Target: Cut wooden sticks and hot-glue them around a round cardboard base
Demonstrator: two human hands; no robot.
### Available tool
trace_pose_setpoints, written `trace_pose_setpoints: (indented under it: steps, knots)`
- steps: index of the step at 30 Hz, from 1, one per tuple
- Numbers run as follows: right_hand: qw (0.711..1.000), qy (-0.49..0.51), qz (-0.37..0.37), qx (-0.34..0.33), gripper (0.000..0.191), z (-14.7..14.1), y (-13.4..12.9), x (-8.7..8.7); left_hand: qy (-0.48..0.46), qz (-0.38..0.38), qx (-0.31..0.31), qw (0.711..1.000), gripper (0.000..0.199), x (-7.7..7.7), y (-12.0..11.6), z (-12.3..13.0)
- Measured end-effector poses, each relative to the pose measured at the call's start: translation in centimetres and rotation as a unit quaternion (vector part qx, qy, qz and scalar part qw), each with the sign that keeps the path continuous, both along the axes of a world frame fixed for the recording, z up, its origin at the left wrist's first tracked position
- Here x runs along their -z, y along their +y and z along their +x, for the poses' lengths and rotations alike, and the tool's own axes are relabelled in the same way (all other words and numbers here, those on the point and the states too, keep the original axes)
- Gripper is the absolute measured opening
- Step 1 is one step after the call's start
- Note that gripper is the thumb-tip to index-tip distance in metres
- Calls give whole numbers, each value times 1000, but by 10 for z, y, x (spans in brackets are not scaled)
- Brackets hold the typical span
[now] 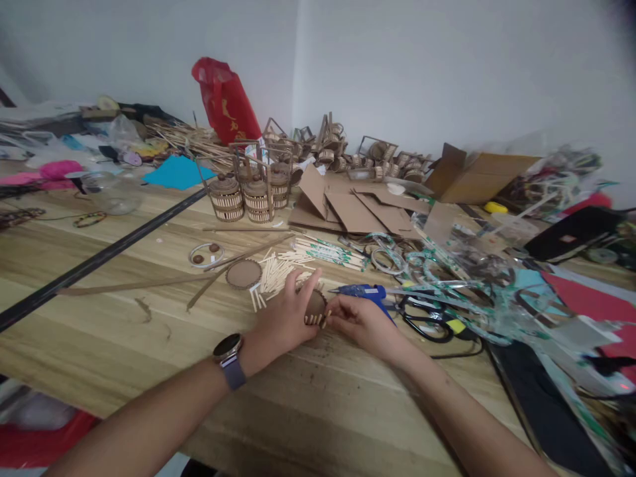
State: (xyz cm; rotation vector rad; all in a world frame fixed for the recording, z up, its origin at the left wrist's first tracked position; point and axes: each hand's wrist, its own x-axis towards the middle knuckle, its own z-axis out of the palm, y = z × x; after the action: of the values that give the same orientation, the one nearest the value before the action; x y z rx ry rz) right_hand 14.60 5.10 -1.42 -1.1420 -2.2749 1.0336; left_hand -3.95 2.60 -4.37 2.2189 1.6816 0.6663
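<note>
A round brown cardboard disc (317,303) with short light sticks standing along its near edge is gripped at its left side by my left hand (285,311), which wears a watch. My right hand (360,324) pinches a small stick (328,315) at the disc's right edge. Loose short sticks (278,270) lie in a pile just behind my left hand. Left of the pile sits another round brown disc (244,273). A blue glue gun (365,291) lies behind my right hand, its nozzle pointing left.
Finished small stick baskets (258,201) stand behind, near flat cardboard pieces (358,211) and a red bag (226,103). Black-handled scissors (427,319) and plastic wrappers lie to the right. A long black strip (109,255) crosses the table's left side.
</note>
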Motion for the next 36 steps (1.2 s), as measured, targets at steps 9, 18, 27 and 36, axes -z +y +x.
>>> trace_pose_setpoints:
  steps: [9, 18, 27, 36]
  knots:
    - [996, -55, 71, -10, 9, -3, 1, 11, -8, 16, 12, 1000, 98, 2, 0, -1]
    - [992, -12, 121, -37, 13, -1, 3, 23, -12, 19, 16, 1000, 100, 4, 2, -2]
    - [985, 15, 163, -45, 15, -2, 3, 29, -6, 26, 19, 999, 99, 4, 2, -2]
    - [983, 3, 179, -39, 14, -2, 1, 29, -18, 27, 39, 999, 97, 5, 4, -6]
